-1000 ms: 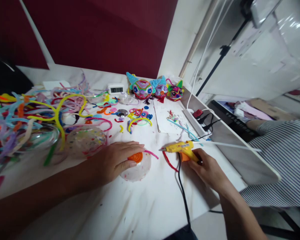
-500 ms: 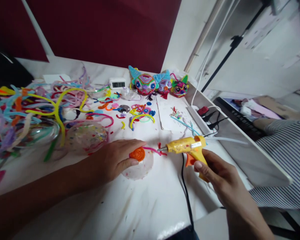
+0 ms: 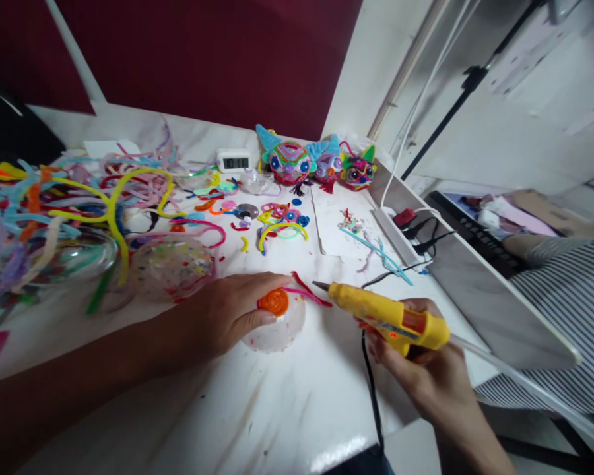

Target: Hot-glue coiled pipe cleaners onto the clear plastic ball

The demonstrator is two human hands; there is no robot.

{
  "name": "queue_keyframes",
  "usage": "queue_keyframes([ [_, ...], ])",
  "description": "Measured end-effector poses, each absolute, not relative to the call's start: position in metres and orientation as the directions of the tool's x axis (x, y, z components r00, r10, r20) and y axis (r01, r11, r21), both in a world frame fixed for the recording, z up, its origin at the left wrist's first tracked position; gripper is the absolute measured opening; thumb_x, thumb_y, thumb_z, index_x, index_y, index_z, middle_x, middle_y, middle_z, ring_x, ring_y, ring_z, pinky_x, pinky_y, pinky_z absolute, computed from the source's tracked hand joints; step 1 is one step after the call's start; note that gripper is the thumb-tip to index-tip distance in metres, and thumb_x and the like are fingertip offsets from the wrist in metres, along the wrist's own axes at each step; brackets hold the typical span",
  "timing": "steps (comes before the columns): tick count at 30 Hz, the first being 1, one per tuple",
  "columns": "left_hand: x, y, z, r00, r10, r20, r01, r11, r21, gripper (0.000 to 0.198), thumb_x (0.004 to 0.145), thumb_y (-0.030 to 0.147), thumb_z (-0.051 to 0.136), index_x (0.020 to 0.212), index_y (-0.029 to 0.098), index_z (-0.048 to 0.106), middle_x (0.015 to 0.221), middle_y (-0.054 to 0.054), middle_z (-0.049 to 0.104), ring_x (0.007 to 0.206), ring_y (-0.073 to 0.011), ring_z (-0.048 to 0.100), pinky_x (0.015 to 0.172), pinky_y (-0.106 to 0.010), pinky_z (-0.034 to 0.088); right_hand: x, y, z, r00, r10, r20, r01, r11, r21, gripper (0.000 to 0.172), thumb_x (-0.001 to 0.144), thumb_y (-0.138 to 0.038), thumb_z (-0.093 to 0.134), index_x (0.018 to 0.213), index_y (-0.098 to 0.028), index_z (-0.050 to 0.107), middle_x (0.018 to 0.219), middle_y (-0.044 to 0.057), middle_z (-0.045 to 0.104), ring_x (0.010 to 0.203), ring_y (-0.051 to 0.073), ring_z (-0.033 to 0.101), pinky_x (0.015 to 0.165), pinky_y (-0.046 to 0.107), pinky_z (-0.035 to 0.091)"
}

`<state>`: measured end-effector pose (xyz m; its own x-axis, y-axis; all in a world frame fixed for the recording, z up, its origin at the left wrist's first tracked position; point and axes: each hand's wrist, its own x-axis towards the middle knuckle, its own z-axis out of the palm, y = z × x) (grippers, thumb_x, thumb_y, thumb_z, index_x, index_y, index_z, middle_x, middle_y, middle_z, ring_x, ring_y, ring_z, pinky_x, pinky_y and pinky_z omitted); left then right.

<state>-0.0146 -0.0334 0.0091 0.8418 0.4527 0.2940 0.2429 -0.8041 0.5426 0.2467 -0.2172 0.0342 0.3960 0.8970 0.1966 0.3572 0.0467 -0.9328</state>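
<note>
My left hand [image 3: 222, 310] steadies a clear plastic half-ball [image 3: 277, 336] on the table, thumb and fingers around an orange pipe-cleaner coil [image 3: 275, 302] on its top. From beside the coil a pink pipe cleaner [image 3: 301, 293] runs right, with a dark red pipe cleaner [image 3: 309, 288] lying along it. In my right hand [image 3: 420, 356] is a yellow glue gun [image 3: 376, 307], fingers wrapped round its handle. Its nozzle points left, just right of the red pipe cleaner. A clear glue stick [image 3: 519, 373] sticks out of the gun's back.
Pipe cleaners [image 3: 113, 218] lie heaped at left. At the back stand a small digital clock [image 3: 234, 161] and several decorated animal heads [image 3: 290, 163]. A power strip [image 3: 396, 231] lies by the raised side board [image 3: 475, 297]. A person in striped clothing [image 3: 559, 310] is at right.
The glue gun has turned, its back end swinging toward me and to the right, its nozzle slightly higher. The red pipe cleaner lies at a different angle. My left hand stays in place.
</note>
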Motion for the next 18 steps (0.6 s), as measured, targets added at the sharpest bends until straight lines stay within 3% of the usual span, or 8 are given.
queue_keyframes([
  [6,-0.015,-0.031,0.004,0.839,0.455,0.299,0.235,-0.798,0.555,0.046,0.106,0.043,0.044,0.149,0.026,0.052,0.145,-0.006,0.065,0.131,-0.0243,0.063,0.116,-0.039,0.048,0.228,-0.215,0.023,0.337,0.936,0.104,0.404,-0.044,-0.914,0.026,0.095,-0.037,0.071,0.112,-0.025,0.056,0.099,0.007,0.070,0.074,0.021,0.072,0.057,0.028,0.059],
  [9,-0.014,-0.032,0.007,0.841,0.466,0.275,0.247,-0.783,0.571,0.048,0.105,0.044,0.045,0.149,0.027,0.053,0.147,-0.005,0.064,0.132,-0.0248,0.063,0.116,-0.039,0.048,0.226,-0.213,0.021,0.304,0.945,0.120,0.459,-0.035,-0.888,0.026,0.095,-0.041,0.070,0.111,-0.024,0.057,0.096,0.007,0.070,0.081,0.023,0.073,0.058,0.027,0.059],
  [14,-0.014,-0.035,0.013,0.841,0.494,0.222,0.286,-0.753,0.593,0.048,0.104,0.046,0.045,0.150,0.030,0.051,0.150,-0.002,0.062,0.133,-0.0249,0.062,0.119,-0.038,0.045,0.226,-0.211,0.016,0.284,0.949,0.138,0.470,-0.012,-0.883,0.028,0.095,-0.046,0.070,0.111,-0.026,0.059,0.085,0.004,0.069,0.075,0.023,0.072,0.055,0.027,0.058],
  [18,-0.014,-0.035,0.014,0.847,0.480,0.229,0.273,-0.762,0.587,0.049,0.104,0.047,0.045,0.150,0.031,0.051,0.150,-0.002,0.061,0.132,-0.0254,0.062,0.118,-0.038,0.046,0.224,-0.210,0.015,0.272,0.951,0.149,0.469,0.004,-0.883,0.029,0.095,-0.044,0.069,0.114,-0.026,0.056,0.088,0.005,0.069,0.078,0.023,0.072,0.055,0.027,0.058],
])
